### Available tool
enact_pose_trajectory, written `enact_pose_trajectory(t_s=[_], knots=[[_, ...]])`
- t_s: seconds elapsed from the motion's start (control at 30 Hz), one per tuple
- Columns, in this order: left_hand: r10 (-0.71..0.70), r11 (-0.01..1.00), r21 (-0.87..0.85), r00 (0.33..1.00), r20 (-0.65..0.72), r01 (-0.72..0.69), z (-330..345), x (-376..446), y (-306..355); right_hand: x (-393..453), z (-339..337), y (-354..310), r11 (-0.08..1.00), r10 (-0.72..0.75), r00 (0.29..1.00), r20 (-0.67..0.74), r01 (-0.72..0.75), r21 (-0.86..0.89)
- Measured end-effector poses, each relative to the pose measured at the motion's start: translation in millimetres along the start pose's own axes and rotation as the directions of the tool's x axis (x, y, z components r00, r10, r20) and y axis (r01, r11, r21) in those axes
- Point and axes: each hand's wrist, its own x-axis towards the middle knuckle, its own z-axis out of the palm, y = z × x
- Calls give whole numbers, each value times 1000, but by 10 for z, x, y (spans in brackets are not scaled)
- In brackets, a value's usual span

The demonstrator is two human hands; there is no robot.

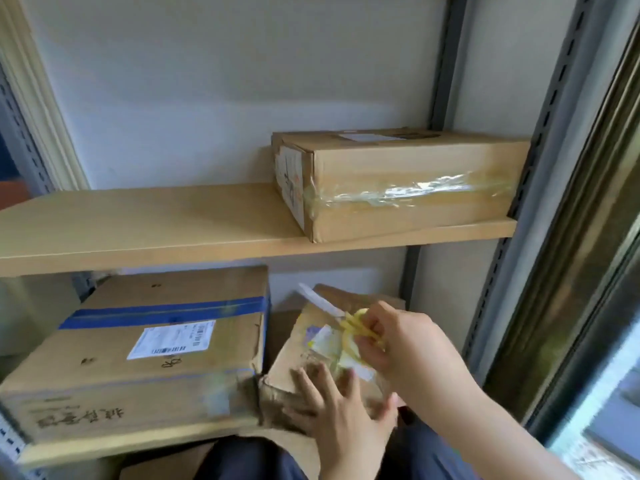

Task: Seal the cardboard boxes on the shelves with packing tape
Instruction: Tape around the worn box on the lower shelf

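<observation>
A small worn cardboard box (294, 348) sits on the lower shelf, right of a large box (138, 358) with blue tape and a white label. My left hand (339, 414) presses flat on the small box's top near its front edge, fingers spread. My right hand (398, 344) grips a yellowish roll of packing tape (353, 327) just above the box's top. Clear tape runs from the roll down onto the box under my hands. On the upper shelf a third box (415, 174) has clear tape wrapped along its front side.
The wooden upper shelf (138, 220) is bare left of its box. Grey slotted metal uprights (540, 140) stand at the right, with a window frame (606, 237) beyond them. My dark-trousered knees (249, 459) are below the lower shelf's edge.
</observation>
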Motion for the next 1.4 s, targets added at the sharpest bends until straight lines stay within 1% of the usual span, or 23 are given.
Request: enact_pose_trajectory(t_s=[0.07,0.13,0.23,0.3,0.37,0.47,0.53,0.6,0.63,0.67,0.7,0.73,0.77,0.83,0.9,1.0,1.07,1.13,1.17,1.23,1.27,1.33,1.4], knots=[[51,998,27,999,15,-51,190,9,10,7,251,640,973,192,981,-34,-185,140],[124,987,94,992,31,-127,219,35,-6,43,454,1156,943,279,955,-96,-254,213],[202,945,234,971,127,-227,184,-1,-63,202,687,1599,965,224,969,-104,-205,166],[225,951,166,954,200,-259,112,31,-126,397,801,1776,984,141,989,-36,-136,116],[341,928,87,920,196,-362,29,177,-255,572,870,1921,986,129,991,47,-133,102],[530,843,-35,819,219,-537,-162,608,-564,610,957,2059,930,228,968,105,-248,271],[566,820,-6,808,165,-573,-291,948,-709,561,1035,2076,868,283,956,81,-291,402],[430,902,24,892,-137,-431,-276,1087,-747,510,1140,1993,881,274,961,36,-266,391],[243,962,-51,922,-301,-270,-231,1043,-711,489,1203,1944,903,259,966,5,-244,353],[30,972,-206,922,-386,-117,-140,944,-668,466,1252,1875,919,242,970,-30,-219,329],[-137,922,-386,922,-361,-14,-56,800,-576,441,1299,1822,930,235,970,-68,-203,307],[-240,826,-561,939,-245,65,15,664,-448,427,1337,1792,942,230,966,-116,-191,276],[-255,729,-674,962,-102,122,103,586,-310,431,1357,1788,959,214,963,-164,-175,225],[-116,662,-739,991,67,128,261,568,-85,525,1364,1811,970,175,966,-193,-135,201],[-10,656,-751,995,95,78,356,669,101,666,1391,1813,954,147,980,-136,-104,280],[-56,631,-770,995,79,97,429,811,236,837,1487,1818,971,109,986,-127,-79,224],[-144,592,-766,969,202,248,535,811,206,872,1540,1819,986,104,983,-150,-82,146],[-228,466,-754,886,404,464,662,770,156,867,1595,1840,992,92,978,-187,-75,97],[-226,457,-726,857,464,513,715,759,116,855,1601,1828,993,93,977,-191,-76,95],[-173,526,-698,865,472,486,702,777,91,879,1569,1782,986,114,980,-160,-91,142],[-138,520,-722,879,457,457,698,793,95,907,1517,1765,973,136,985,-110,-111,204],[-86,375,-827,904,419,419,657,792,155,922,1348,1743,912,177,984,18,-171,373],[-46,270,-884,922,385,383,652,742,216,803,1098,1771,880,176,983,52,-181,438]])
